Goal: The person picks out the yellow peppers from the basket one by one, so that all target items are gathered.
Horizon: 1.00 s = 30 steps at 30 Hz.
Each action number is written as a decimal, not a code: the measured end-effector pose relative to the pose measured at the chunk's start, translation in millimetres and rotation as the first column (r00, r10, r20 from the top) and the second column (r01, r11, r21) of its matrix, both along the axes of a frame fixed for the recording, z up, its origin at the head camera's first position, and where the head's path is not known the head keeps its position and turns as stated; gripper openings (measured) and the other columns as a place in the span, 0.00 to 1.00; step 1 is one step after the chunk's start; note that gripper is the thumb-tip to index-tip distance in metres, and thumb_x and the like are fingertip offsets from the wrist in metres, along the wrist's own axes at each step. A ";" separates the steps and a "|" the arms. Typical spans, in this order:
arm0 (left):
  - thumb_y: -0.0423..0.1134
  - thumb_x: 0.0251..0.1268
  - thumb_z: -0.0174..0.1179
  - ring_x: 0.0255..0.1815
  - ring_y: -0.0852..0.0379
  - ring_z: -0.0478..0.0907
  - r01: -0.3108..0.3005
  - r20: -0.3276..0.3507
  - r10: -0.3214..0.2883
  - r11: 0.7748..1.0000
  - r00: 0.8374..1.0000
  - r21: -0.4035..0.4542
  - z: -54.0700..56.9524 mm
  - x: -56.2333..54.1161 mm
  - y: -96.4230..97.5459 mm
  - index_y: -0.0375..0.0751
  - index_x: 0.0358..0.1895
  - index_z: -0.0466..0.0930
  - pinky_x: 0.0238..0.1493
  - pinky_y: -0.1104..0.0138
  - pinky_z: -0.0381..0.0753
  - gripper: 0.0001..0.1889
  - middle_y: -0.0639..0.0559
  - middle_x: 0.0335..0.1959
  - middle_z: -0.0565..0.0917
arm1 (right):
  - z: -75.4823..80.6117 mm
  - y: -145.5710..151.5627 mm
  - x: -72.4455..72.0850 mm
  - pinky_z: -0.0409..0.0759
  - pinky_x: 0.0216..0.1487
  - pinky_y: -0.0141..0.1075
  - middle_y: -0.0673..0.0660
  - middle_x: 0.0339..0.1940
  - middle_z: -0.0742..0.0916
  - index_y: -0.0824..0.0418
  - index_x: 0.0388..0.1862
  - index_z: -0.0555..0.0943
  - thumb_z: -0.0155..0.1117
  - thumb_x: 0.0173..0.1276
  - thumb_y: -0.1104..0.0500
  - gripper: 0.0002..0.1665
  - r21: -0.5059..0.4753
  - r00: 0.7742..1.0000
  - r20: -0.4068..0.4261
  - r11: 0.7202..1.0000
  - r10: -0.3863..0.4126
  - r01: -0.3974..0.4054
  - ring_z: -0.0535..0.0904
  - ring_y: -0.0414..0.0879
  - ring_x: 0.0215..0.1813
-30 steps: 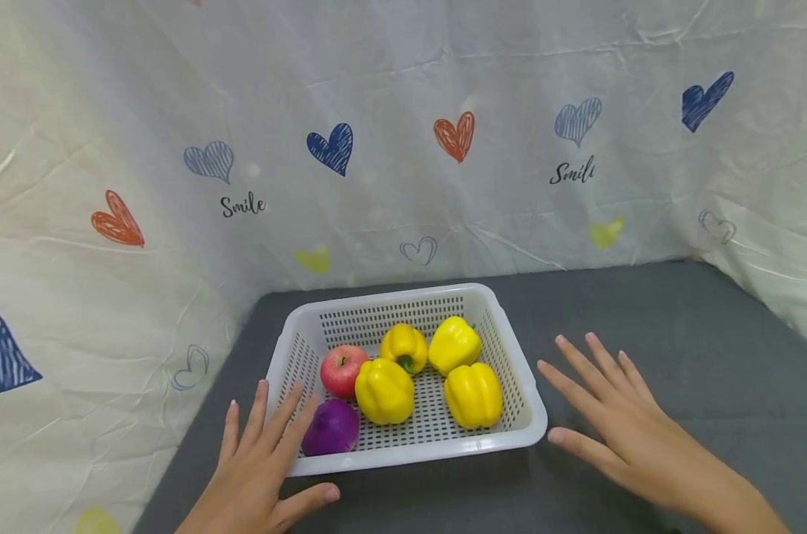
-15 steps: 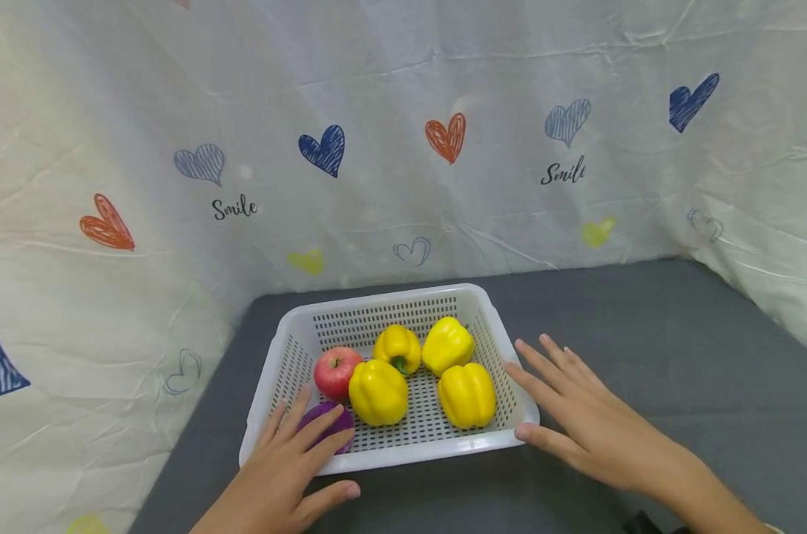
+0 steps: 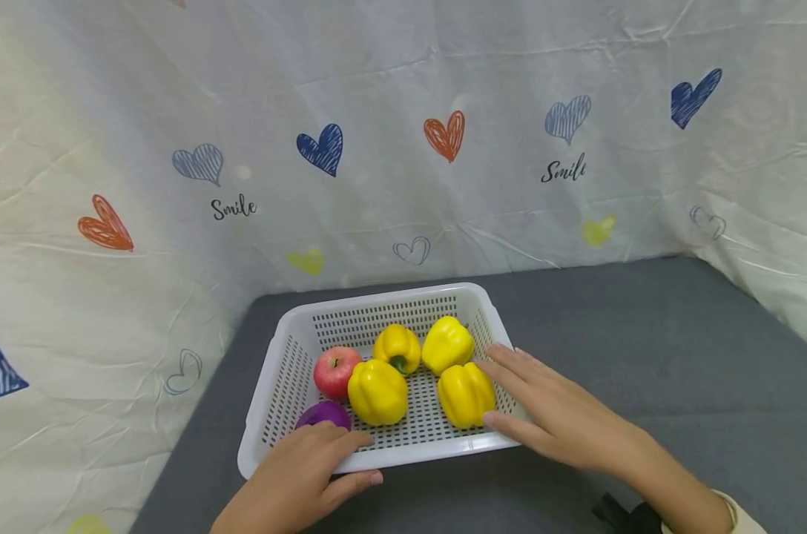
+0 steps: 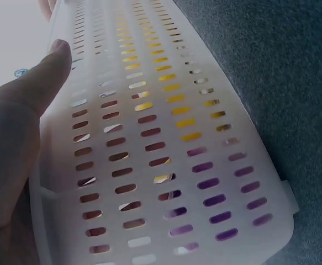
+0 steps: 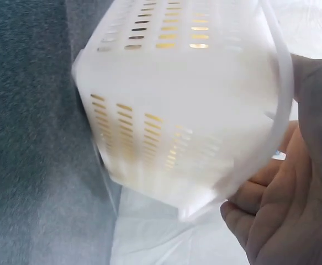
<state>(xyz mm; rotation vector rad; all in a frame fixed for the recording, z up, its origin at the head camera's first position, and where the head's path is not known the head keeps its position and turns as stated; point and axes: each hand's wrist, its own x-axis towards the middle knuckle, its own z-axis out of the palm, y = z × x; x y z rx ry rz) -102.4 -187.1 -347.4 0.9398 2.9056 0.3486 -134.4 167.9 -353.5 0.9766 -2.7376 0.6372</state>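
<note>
A white slotted plastic basket [image 3: 430, 446] stands on the dark grey cloth. Inside are a red apple [image 3: 337, 373], several yellow bell peppers [image 3: 378, 393] and a round purple vegetable [image 3: 323, 414], partly covered by my left hand [image 3: 297, 478]. That hand holds the near rim at its left part, fingers bent over into the basket; in the left wrist view its thumb [image 4: 56, 72] lies along the outer side. My right hand [image 3: 557, 415] reaches over the basket's right end with fingers fairly straight, beside the front right pepper [image 3: 466, 395]. Whether it touches the rim I cannot tell.
The dark grey cloth [image 3: 644, 334] extends to the right of and behind the basket. A white curtain [image 3: 377, 208] printed with hearts and "Smile" hangs at the back and both sides. A black object [image 3: 620, 513] shows by the right wrist.
My left hand has moved right and bent its fingers over the near rim. The right hand has come left, from beside the basket to over its right end. The basket's contents stay put.
</note>
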 end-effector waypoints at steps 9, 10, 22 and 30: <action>0.68 0.65 0.56 0.31 0.67 0.74 0.009 0.049 -0.011 1.000 0.999 0.024 -1.7 -7.5 3.9 0.54 0.46 0.84 0.38 0.64 0.80 0.24 0.70 0.33 0.79 | 4.9 -14.0 -18.8 0.71 0.64 0.53 0.57 0.76 0.69 0.59 0.74 0.69 0.67 0.70 0.49 0.37 -0.033 0.996 -0.010 0.995 0.092 -0.092 0.67 0.53 0.73; 0.67 0.64 0.57 0.29 0.67 0.73 0.006 0.042 -0.007 1.000 0.999 0.019 -1.8 -8.3 4.9 0.55 0.42 0.83 0.35 0.66 0.78 0.21 0.70 0.29 0.77 | 5.3 -15.4 -20.4 0.71 0.64 0.53 0.57 0.76 0.69 0.59 0.74 0.69 0.68 0.70 0.49 0.37 -0.032 0.996 0.001 0.995 0.092 -0.092 0.67 0.54 0.73; 0.59 0.58 0.68 0.18 0.65 0.64 -0.036 0.009 0.036 0.998 0.999 -0.044 -1.9 -13.7 14.1 0.54 0.26 0.78 0.22 0.69 0.67 0.16 0.64 0.14 0.63 | 8.2 -28.6 -40.3 0.69 0.65 0.57 0.61 0.74 0.71 0.56 0.73 0.71 0.78 0.56 0.44 0.48 0.059 0.998 0.045 0.997 0.048 -0.050 0.68 0.58 0.72; 0.54 0.56 0.68 0.17 0.62 0.63 -0.039 0.045 0.045 0.992 0.998 -0.118 1.9 -18.1 18.3 0.54 0.21 0.76 0.22 0.66 0.65 0.14 0.62 0.11 0.62 | 3.0 -44.5 -52.5 0.77 0.56 0.50 0.56 0.59 0.82 0.59 0.61 0.79 0.79 0.52 0.41 0.41 0.081 1.000 -0.001 0.996 0.031 -0.030 0.77 0.52 0.57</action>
